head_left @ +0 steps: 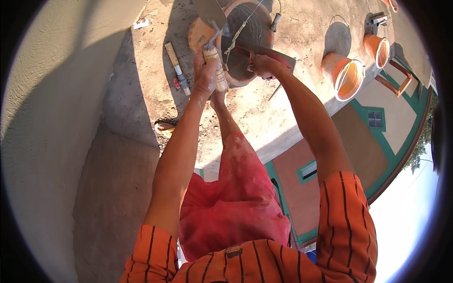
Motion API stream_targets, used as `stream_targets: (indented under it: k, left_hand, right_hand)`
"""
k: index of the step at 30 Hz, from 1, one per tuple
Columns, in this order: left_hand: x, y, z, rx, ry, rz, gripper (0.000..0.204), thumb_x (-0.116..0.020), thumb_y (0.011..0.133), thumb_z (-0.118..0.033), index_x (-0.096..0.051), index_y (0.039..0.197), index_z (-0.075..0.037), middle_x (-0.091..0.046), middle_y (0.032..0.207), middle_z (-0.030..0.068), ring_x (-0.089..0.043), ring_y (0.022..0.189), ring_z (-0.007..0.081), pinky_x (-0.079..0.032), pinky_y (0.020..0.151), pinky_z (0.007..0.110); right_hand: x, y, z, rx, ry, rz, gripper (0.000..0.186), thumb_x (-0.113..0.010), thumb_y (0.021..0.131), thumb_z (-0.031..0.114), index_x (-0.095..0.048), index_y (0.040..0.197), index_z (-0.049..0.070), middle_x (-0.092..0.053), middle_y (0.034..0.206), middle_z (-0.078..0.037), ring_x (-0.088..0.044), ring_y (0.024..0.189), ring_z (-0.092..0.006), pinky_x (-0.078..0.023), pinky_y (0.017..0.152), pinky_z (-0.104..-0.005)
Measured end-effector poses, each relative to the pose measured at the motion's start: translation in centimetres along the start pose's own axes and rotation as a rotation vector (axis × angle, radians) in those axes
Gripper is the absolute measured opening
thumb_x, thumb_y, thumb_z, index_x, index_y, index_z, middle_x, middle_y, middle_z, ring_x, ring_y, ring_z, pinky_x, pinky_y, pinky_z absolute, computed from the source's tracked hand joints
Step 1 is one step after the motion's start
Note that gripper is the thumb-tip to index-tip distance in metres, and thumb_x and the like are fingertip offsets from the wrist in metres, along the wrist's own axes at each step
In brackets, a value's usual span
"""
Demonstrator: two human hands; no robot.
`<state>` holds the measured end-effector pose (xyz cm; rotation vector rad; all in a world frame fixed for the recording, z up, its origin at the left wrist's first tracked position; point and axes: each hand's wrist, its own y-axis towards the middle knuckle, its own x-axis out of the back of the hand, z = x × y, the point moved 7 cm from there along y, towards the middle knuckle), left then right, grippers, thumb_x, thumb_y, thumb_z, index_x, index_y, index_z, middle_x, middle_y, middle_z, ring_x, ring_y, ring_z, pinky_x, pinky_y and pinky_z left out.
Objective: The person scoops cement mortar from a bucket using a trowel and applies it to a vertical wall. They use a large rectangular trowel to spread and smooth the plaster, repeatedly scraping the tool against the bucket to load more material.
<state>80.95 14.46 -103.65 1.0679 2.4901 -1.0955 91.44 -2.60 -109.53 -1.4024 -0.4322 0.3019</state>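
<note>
My left hand [206,73] is closed round the pale, wrapped handle of a trowel [207,11], whose grey metal blade points away from me. In my right hand [265,66] is the red handle of a plastering float [286,60] with a long dark blade. Both tools are over or beside an orange bucket [268,37] with a dark grey inside. A wire handle with a light cord [237,34] wound on it crosses the bucket's mouth. My right fingers are partly hidden behind the hand.
A smooth grey wall [42,94] rises on the left. On the ground lies a stick-like tool [177,68] with a grey end. Two orange buckets [336,73] [373,46] lie to the right, near a wooden frame [404,79]. A building with green trim [373,141] stands beyond.
</note>
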Motion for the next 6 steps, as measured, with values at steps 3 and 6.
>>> stream_targets:
  k: [3, 6]
  left_hand:
    - [-0.3, 0.7, 0.3, 0.053, 0.055, 0.090, 0.017, -0.052, 0.077, -0.011, -0.051, 0.092, -0.004, -0.050, 0.076, -0.0008, -0.046, 0.064, 0.0067, -0.039, 0.056, 0.023]
    - [-0.9, 1.0, -0.1, 0.092, 0.178, 0.168, 0.019, -0.048, 0.078, -0.010, -0.051, 0.095, -0.002, -0.052, 0.077, 0.0028, -0.050, 0.067, 0.0093, -0.044, 0.064, 0.024]
  right_hand:
    - [1.7, 0.5, -1.3, 0.039, -0.150, -0.185, 0.036, -0.056, 0.089, 0.032, -0.061, 0.102, -0.002, -0.065, 0.099, -0.022, -0.063, 0.098, -0.0319, -0.049, 0.081, -0.0445]
    - [2.7, -0.5, -1.7, -0.001, -0.228, -0.295, 0.035, -0.058, 0.088, 0.032, -0.062, 0.106, 0.002, -0.064, 0.105, -0.020, -0.062, 0.101, -0.0310, -0.049, 0.084, -0.0442]
